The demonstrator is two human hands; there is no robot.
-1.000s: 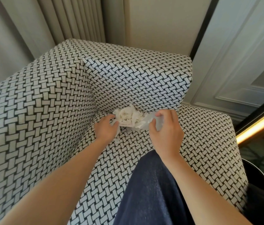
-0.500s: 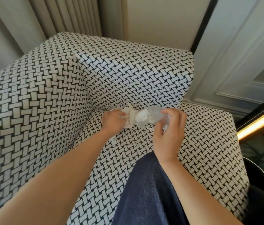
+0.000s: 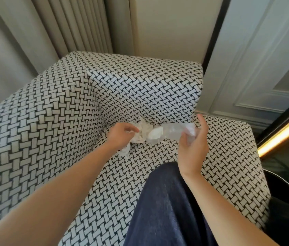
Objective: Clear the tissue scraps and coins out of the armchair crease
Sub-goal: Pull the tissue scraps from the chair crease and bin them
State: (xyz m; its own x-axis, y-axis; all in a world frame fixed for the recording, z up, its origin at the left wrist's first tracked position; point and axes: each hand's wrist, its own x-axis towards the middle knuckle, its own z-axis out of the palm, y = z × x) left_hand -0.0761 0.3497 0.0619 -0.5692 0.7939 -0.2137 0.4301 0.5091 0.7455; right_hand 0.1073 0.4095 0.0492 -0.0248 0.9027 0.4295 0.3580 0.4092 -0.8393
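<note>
A black-and-white woven armchair (image 3: 55, 132) fills the view. Over the back corner of its seat, my left hand (image 3: 120, 134) grips a crumpled wad of white tissue scraps (image 3: 144, 131), with a strip hanging down below the fingers. My right hand (image 3: 192, 144) holds a clear plastic bag (image 3: 172, 131) stretched toward the wad; white tissue shows inside the bag's left end. A few small tissue bits (image 3: 174, 150) lie on the seat under the bag. No coins are visible.
My knee in dark blue denim (image 3: 168, 206) rests on the seat cushion. A dark round bin or table edge (image 3: 286, 189) stands at the right of the chair. Curtains (image 3: 69, 27) and a panelled wall (image 3: 257, 68) stand behind.
My hands have drawn apart: the right hand pulled the bag out to the right and opened its fingers more, while the left hand kept hold of the tissue wad.
</note>
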